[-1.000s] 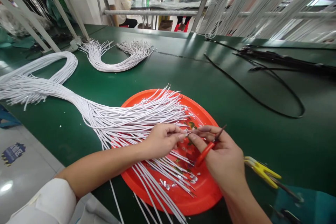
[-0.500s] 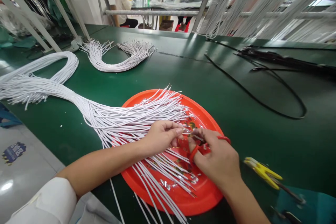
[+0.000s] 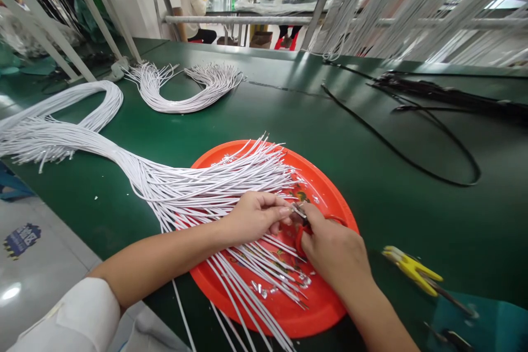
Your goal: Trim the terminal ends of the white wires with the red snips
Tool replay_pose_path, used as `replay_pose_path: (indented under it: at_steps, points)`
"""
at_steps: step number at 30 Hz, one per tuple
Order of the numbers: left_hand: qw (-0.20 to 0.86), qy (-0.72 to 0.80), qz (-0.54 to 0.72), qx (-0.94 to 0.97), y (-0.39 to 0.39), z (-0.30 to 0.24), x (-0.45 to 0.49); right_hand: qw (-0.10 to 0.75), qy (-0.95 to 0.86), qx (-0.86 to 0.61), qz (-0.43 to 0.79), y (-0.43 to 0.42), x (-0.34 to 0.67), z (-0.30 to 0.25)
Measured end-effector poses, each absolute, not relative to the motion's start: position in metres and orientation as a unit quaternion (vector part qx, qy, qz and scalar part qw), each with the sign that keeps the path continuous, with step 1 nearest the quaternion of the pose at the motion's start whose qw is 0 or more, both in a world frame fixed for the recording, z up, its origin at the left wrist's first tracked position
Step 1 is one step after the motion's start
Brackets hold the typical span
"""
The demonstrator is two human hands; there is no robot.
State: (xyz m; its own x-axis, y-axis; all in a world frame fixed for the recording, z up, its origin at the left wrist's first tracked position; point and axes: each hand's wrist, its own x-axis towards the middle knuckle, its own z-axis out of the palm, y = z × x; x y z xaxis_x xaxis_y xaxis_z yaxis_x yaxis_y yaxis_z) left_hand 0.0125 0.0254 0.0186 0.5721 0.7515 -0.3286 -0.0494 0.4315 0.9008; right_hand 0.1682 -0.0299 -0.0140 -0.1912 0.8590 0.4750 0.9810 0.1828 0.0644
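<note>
left hand (image 3: pixel 254 220): pinched | right hand (image 3: pixel 337 246): curled, just beside left

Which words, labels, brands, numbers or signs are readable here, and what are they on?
Nothing can be read with certainty.
Blue floor sign: pale characters, too blurred to read.
Scissors, yellow tool, red tray: no lettering visible.

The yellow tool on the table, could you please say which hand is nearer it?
Right. The right hand, holding red scissors, is left of the yellow tool; the left hand is farther left, over the white wires.
</note>
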Motion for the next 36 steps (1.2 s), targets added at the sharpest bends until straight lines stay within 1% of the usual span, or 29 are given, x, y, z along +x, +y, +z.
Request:
replay_pose_path:
  at_steps: [4,5,7,9,12,13,15,18,23,25,27,29,32,34,36]
  points:
    - [0.761,0.381,0.265,0.454,0.025,0.018,0.013,0.176,-0.739,-0.629,-0.168,-0.03,0.17,-0.02]
    - [0.761,0.381,0.264,0.453,0.026,0.018,0.012,0.183,-0.731,-0.641,-0.144,-0.03,0.171,-0.021]
    - [0.758,0.384,0.266,0.456,0.026,0.017,0.012,0.22,-0.706,-0.671,-0.053,-0.029,0.171,-0.019]
    - [0.749,0.391,0.267,0.463,0.027,0.016,0.012,0.296,-0.655,-0.691,0.076,-0.028,0.171,-0.014]
    - [0.737,0.407,0.262,0.472,0.026,0.014,0.013,0.445,-0.553,-0.657,0.252,-0.028,0.167,-0.003]
    - [0.732,0.412,0.26,0.476,0.026,0.013,0.013,0.486,-0.521,-0.639,0.289,-0.027,0.165,0.0]
    - [0.715,0.418,0.257,0.497,0.023,0.011,0.015,0.538,-0.466,-0.618,0.333,-0.027,0.16,0.005]
    - [0.678,0.413,0.258,0.551,0.019,0.011,0.017,0.567,-0.423,-0.617,0.345,-0.027,0.155,0.007]
    - [0.64,0.401,0.242,0.609,0.019,0.009,0.014,0.557,-0.439,-0.63,0.315,-0.027,0.159,0.003]
    - [0.574,0.401,0.233,0.675,0.022,0.009,0.011,0.561,-0.427,-0.635,0.316,-0.026,0.164,0.002]
    - [0.473,0.393,0.216,0.758,0.023,0.008,0.007,0.577,-0.393,-0.641,0.319,-0.024,0.169,0.0]
    - [0.385,0.364,0.181,0.829,0.024,0.008,0.004,0.598,-0.349,-0.648,0.317,-0.023,0.174,-0.001]
    - [0.313,0.301,0.087,0.897,0.021,0.01,0.001,0.625,-0.297,-0.654,0.307,-0.02,0.177,-0.002]
    - [0.298,0.262,0.016,0.918,0.02,0.012,-0.001,0.632,-0.283,-0.651,0.309,-0.019,0.177,-0.001]
    - [0.322,0.236,-0.039,0.916,0.02,0.016,-0.001,0.631,-0.28,-0.65,0.318,-0.018,0.176,-0.001]
